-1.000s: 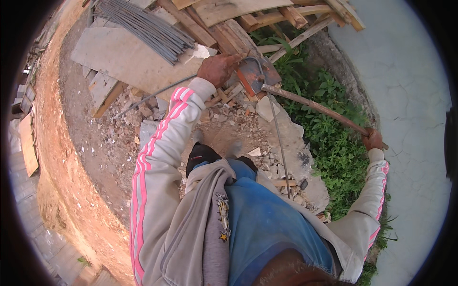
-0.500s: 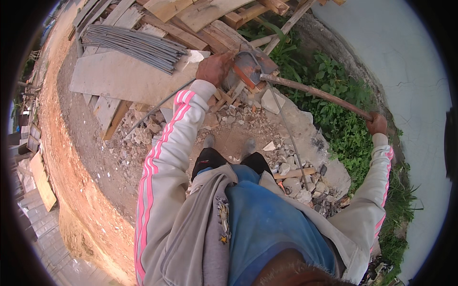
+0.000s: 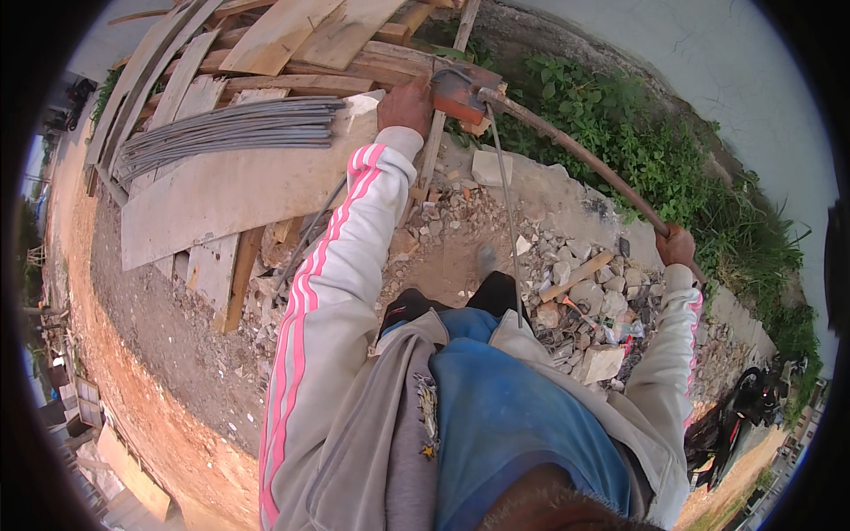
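Note:
My left hand [image 3: 405, 106] is closed on a bent steel rod [image 3: 506, 195] beside an orange-and-grey metal block [image 3: 459, 106] at the top centre. One length of the rod runs down toward my body, another down-left behind my left forearm; the bend is hard to make out. My right hand [image 3: 675, 243] grips a long rusty metal bar [image 3: 602, 166], whose far end meets the block and the rod.
Boards [image 3: 186, 190] and a bundle of grey rods [image 3: 230, 128] lie left. Broken concrete and rubble [image 3: 584, 292] surround my feet. Green weeds [image 3: 567, 97] grow along a pale wall [image 3: 753, 115]. A black motorcycle [image 3: 744, 407] stands at lower right, a dirt track [image 3: 177, 442] at left.
The view has swung, bringing the motorcycle in at lower right. My left hand and the block appear higher, and my right hand a little further left. Both hands keep their grip.

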A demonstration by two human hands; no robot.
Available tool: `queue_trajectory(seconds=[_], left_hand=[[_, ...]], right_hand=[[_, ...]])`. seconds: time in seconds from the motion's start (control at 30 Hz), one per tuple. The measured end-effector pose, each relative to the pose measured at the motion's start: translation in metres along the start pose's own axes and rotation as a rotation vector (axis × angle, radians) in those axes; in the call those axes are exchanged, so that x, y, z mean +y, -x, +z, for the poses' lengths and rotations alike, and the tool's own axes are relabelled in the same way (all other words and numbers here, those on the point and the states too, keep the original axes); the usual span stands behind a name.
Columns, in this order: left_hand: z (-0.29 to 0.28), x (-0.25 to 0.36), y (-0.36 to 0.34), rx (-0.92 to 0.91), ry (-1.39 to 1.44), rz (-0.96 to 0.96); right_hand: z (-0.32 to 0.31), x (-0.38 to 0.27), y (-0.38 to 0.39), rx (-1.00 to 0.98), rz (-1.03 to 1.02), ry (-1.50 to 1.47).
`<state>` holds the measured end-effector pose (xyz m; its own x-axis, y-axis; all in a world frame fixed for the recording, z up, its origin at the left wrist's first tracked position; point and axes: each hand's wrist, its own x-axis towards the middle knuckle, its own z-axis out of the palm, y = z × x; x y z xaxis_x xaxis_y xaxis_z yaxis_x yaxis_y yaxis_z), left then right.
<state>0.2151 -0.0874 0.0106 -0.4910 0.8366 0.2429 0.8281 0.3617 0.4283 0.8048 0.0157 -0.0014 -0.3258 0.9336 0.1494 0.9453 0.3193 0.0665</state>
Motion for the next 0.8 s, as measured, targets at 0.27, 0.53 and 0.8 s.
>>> queue_trajectory(seconds=[0.27,0.53,0.8], left_hand=[[0.007,-0.007,-0.004,-0.024,0.105,0.113],[0.002,-0.034,0.004,0.169,0.226,0.278],[-0.092,-0.015,0.175,-0.272,0.070,0.624]], right_hand=[[-0.054,-0.121,0.166,-0.009,0.343,0.066],[-0.109,-0.210,0.205,-0.147,0.454,-0.015],[-0.106,-0.167,0.209,-0.236,0.328,-0.405]])
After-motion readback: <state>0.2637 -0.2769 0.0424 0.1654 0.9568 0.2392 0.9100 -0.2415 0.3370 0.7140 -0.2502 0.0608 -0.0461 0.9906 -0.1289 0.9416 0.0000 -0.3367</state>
